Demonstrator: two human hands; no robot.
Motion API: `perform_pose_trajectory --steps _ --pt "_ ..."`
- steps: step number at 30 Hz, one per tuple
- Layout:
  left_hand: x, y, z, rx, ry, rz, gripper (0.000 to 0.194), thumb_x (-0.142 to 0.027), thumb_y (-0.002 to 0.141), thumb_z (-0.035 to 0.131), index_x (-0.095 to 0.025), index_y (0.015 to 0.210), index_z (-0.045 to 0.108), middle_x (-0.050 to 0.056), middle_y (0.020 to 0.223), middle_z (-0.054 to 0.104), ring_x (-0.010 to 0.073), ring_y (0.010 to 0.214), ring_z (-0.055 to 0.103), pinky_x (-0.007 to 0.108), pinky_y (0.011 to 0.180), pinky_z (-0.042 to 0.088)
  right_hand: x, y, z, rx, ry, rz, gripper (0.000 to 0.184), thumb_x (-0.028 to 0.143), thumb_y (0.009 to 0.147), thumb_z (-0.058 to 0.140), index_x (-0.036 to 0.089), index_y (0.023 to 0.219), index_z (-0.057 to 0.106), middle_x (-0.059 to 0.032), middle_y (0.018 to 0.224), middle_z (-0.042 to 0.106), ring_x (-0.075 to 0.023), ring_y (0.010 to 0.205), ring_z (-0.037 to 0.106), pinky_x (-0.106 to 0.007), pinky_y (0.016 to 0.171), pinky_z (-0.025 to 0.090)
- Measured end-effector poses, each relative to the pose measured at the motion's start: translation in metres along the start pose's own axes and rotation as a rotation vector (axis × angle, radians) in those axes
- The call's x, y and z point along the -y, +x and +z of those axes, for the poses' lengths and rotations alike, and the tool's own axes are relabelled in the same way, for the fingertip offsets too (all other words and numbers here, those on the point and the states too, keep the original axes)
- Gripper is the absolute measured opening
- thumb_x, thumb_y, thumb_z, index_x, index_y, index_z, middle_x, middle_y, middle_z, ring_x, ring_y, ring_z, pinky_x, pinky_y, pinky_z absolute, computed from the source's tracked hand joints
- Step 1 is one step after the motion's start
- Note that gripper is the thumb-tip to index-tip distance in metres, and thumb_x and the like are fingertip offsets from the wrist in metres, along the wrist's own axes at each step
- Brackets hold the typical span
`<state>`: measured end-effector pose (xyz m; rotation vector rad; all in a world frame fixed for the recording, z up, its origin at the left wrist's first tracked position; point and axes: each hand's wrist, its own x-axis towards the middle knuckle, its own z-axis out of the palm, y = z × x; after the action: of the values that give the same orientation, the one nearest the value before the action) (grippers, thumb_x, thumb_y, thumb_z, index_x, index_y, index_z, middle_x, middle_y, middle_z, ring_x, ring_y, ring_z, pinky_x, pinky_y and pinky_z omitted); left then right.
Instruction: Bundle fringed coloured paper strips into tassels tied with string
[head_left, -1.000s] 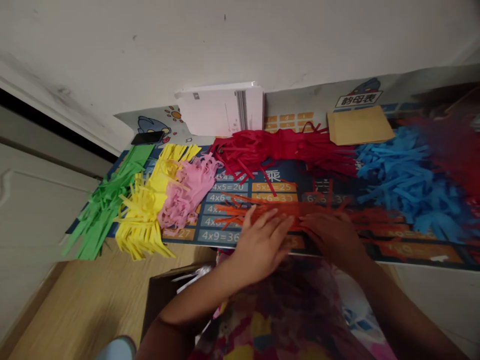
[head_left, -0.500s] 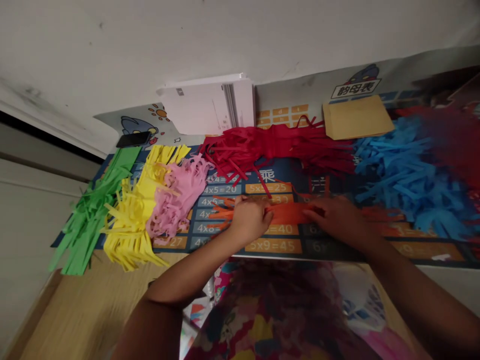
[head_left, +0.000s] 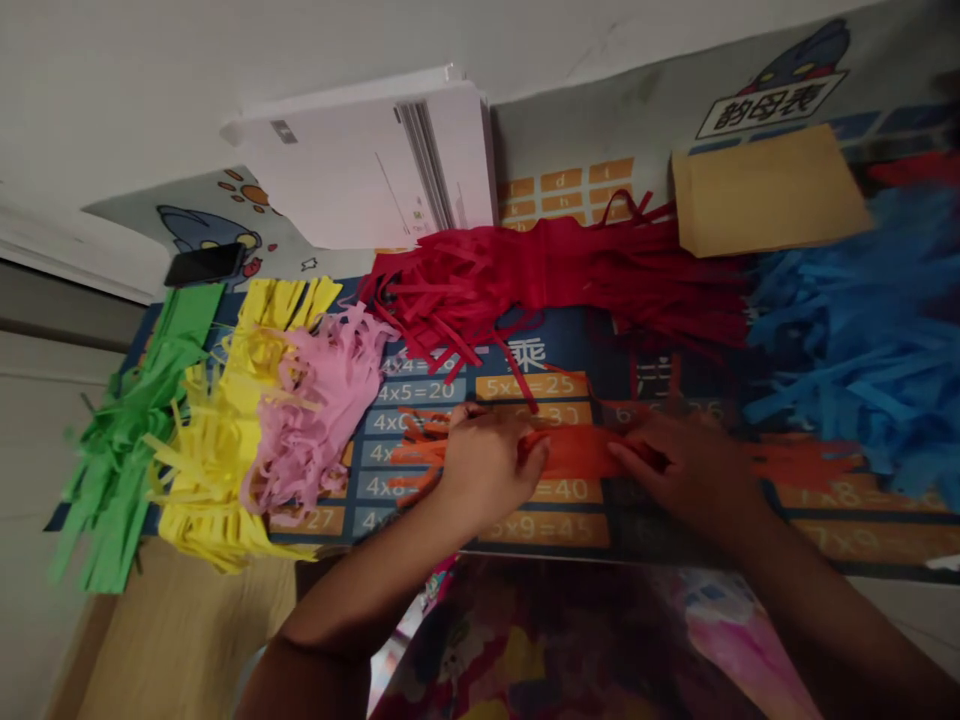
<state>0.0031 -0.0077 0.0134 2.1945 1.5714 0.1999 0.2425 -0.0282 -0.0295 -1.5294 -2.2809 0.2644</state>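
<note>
A bundle of orange paper strips (head_left: 574,452) lies across the printed multiplication mat (head_left: 555,370) in front of me. My left hand (head_left: 484,463) is closed round the bundle's left part, with loose orange ends sticking out to its left. My right hand (head_left: 686,465) grips the bundle's right part with curled fingers, and more orange strips trail out to the right of it. Only the short stretch between the two hands shows plainly.
Piles of cut strips ring the mat: green (head_left: 120,440), yellow (head_left: 225,440), pink (head_left: 315,410), red (head_left: 555,280), blue (head_left: 862,340). A white paper stack (head_left: 360,170), a brown envelope (head_left: 765,190) and a black phone (head_left: 204,265) lie at the back by the wall.
Both hands went from lying flat on the orange strips to gripping them as one gathered bundle. The view has moved closer and tilted towards the table.
</note>
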Motion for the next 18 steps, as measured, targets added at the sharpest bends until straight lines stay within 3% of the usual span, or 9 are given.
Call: perform_pose_trajectory --steps 9,18 --pt "0.004 0.0 0.01 -0.116 0.042 0.038 0.019 -0.028 0.091 0.059 -0.02 0.08 0.072 0.0 0.062 0.069 0.0183 0.062 0.063 0.04 0.085 0.037 0.001 0.003 -0.003 0.02 0.002 0.035 0.046 0.045 0.101 0.045 0.022 0.065 0.061 -0.0019 0.064 0.065 -0.0182 0.063 0.058 -0.034 0.066 0.031" --pt "0.006 0.0 0.013 -0.134 0.088 0.062 0.019 -0.029 0.09 0.06 -0.021 0.076 0.071 -0.001 0.059 0.066 0.0175 0.059 0.06 0.039 0.081 0.037 0.0 0.004 -0.003 0.057 0.016 0.072 0.038 0.043 0.097 0.052 0.022 0.068 0.064 -0.0009 0.069 0.068 -0.0198 0.066 0.062 -0.036 0.069 0.032"
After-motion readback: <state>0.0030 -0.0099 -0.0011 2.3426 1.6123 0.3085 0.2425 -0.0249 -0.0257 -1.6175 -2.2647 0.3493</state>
